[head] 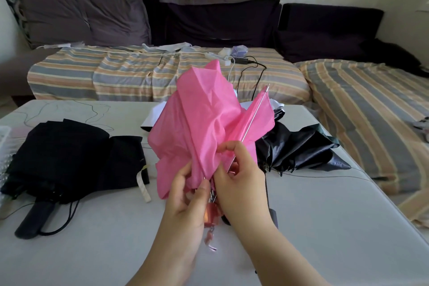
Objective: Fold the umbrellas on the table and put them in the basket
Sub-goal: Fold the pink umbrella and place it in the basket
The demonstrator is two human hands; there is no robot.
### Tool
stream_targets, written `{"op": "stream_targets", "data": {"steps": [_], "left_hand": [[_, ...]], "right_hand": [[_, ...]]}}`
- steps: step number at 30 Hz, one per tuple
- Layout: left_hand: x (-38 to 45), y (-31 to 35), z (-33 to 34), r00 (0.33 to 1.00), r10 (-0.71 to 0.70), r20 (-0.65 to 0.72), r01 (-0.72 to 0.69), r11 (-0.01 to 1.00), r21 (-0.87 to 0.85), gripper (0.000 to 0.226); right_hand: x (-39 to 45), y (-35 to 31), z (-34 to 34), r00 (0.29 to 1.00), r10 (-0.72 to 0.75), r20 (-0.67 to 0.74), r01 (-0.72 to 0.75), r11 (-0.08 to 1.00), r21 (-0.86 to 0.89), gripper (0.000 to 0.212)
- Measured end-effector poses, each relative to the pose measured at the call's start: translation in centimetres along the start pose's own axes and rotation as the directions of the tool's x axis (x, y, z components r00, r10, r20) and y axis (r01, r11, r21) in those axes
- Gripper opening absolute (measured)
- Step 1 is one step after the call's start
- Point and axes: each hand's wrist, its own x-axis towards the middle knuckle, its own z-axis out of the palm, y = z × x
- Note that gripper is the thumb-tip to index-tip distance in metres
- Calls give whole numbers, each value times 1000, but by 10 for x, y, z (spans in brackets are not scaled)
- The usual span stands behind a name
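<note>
So I'm watching the head cam feed and both hands are working the pink umbrella [204, 123] right in the middle, held up above the near half of the table [301, 227]. The left hand [185, 206] is pinching a fold of the pink fabric low down, near the handle end. The right hand [241, 183] is curling its fingers around a thin metal rib and the cloth beside it. The canopy is all bunched and puffing upward, with one rib sticking out up and to the right.

That pink cloth is blocking a good chunk of the table behind it. A black umbrella [76, 165] is lying collapsed on the left, handle pointing toward me, a pale strap trailing off its right edge. Another dark umbrella [299, 146] is sprawling half open on the right, partly hidden behind the pink one. Something white is peeking out behind the pink canopy, can't tell what. A clear basket [4, 137] is just poking in at the far left edge.

The table is pale grey with thin scribbly lines on the far part. Behind it a sofa with a striped cover [130, 74] is running across the room, dark cushions [97, 18] leaning against the wall, plus a white power strip [222, 58] with black cables on the seat.
</note>
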Motion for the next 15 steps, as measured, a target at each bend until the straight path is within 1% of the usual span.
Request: {"op": "stream_targets", "data": {"steps": [2,4,5,6,8,10,11,12,13,14,15], "left_hand": [[2,0,0,1000,10,-16,-10,1000,0,33],[4,2,-1,1000,2,-31,-3,1000,-11,33],[4,3,-2,999,-6,-37,6,1000,-9,33],[4,4,-2,999,-17,-44,17,1000,4,32],[5,2,-4,997,-44,-65,47,998,44,32],[4,0,-4,995,-50,-81,56,996,74,32],[4,-1,-4,996,-45,-81,52,995,87,32],[4,0,-3,996,-39,-76,47,994,99,31],[4,1,-3,997,-36,-72,43,993,106,30],[5,2,-3,997,-31,-71,39,993,111,28],[6,3,-2,997,-27,-68,35,993,117,27]], "right_hand": [[2,-1,-1,999,-38,3,38,999,-34,32],[6,-3,-3,998,-56,28,57,998,-30,32],[8,-1,-5,996,-86,19,87,995,-57,31],[11,1,-6,990,-139,-17,136,984,-115,28],[17,5,-10,960,-253,-123,214,940,-265,14],[21,6,-13,911,-333,-242,243,910,-336,16],[22,5,-15,866,-415,-281,303,880,-366,17],[21,2,-16,798,-530,-289,388,817,-427,16],[18,-2,-17,712,-654,-256,485,721,-495,13],[15,-5,-17,623,-759,-189,582,612,-535,9],[11,-9,-17,550,-827,-118,663,518,-540,5]]}}
